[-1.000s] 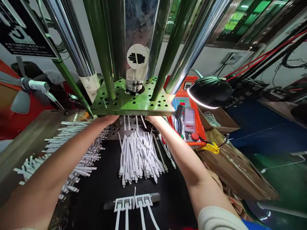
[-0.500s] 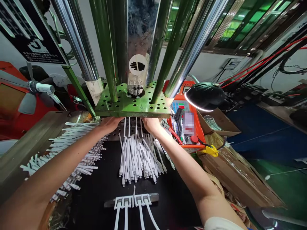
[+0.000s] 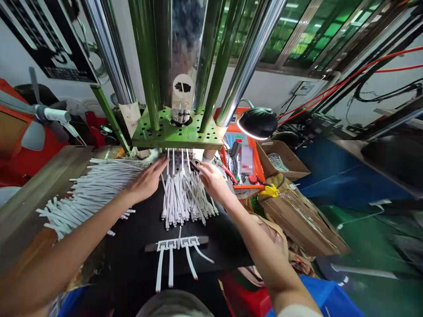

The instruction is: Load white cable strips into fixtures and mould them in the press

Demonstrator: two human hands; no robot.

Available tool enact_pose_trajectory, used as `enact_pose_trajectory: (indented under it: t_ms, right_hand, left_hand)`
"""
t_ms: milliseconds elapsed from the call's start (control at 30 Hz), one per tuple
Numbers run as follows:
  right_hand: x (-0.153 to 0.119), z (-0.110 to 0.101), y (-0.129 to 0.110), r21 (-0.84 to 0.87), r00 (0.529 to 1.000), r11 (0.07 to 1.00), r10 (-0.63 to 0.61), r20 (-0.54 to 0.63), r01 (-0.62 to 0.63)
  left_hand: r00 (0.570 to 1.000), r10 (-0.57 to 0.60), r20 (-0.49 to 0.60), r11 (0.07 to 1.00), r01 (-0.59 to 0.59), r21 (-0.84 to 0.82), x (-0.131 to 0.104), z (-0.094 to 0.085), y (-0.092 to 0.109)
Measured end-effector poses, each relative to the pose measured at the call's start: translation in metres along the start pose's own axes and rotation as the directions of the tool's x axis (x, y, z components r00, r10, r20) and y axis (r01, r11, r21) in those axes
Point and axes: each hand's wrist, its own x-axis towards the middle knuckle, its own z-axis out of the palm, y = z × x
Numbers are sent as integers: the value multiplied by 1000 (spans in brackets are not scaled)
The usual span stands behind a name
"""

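Observation:
My left hand point(image 3: 150, 178) is open, fingers stretched forward, beside the white cables on the left of the press bed. My right hand point(image 3: 213, 180) is closed, thumb and fingers on a small dark piece point(image 3: 195, 164) whose kind I cannot make out. Between both hands, several white cable strands point(image 3: 173, 162) run out from under the green press plate point(image 3: 178, 143). Below them lies a bundle of white cables point(image 3: 178, 200) with connector ends toward me. Nearer to me, a grey metal bar point(image 3: 152, 247) bears a white moulded strip point(image 3: 180, 243) with several cables and a pointed sprue.
A large pile of white cables point(image 3: 99, 180) lies at left on the black work surface point(image 3: 132, 253). Right of the press stand an orange control box point(image 3: 246, 191), a black lamp point(image 3: 259, 122) and cardboard boxes point(image 3: 300, 215). Chrome columns point(image 3: 251, 57) flank the press.
Both hands have drawn back toward me from under the green plate's edge, and the dark piece at my right hand now shows. The camera view has shifted, bringing more of the near side into sight.

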Motion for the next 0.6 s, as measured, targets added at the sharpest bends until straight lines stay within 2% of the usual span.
enact_pose_trajectory:
  t_ms: [67, 133, 200, 267, 333, 433, 533, 600]
  right_hand:
    - [-76, -7, 0, 159, 993, 986, -39, -107, 56]
    - [-149, -13, -4, 214, 991, 977, 18, -132, 11]
    - [-204, -16, -11, 194, 998, 981, 20, -60, -8]
    - [-234, -15, -18, 104, 1000, 995, 2, 29, -5]
    - [-244, -10, -24, -17, 998, 1000, 13, 60, -12]
    - [-240, -1, -28, -112, 998, 992, 63, 22, -60]
    - [-235, 2, -29, -104, 996, 991, 88, 17, -86]
    - [-235, 1, -29, -93, 995, 991, 94, 20, -92]
  left_hand:
    - [987, 150, -61, 988, -151, -17, -74, 12, 4]
    - [949, 284, -134, 958, -274, 88, -149, 26, 7]
    - [927, 353, -125, 928, -330, 174, -208, 36, 7]
    - [948, 309, -82, 926, -280, 255, -244, 43, 5]
    - [973, 229, -40, 925, -205, 321, -259, 48, 4]
    - [990, 139, -6, 929, -128, 347, -259, 53, 4]
    - [996, 90, -28, 953, -78, 292, -257, 55, 7]
    - [998, 45, -46, 983, -36, 182, -259, 56, 9]
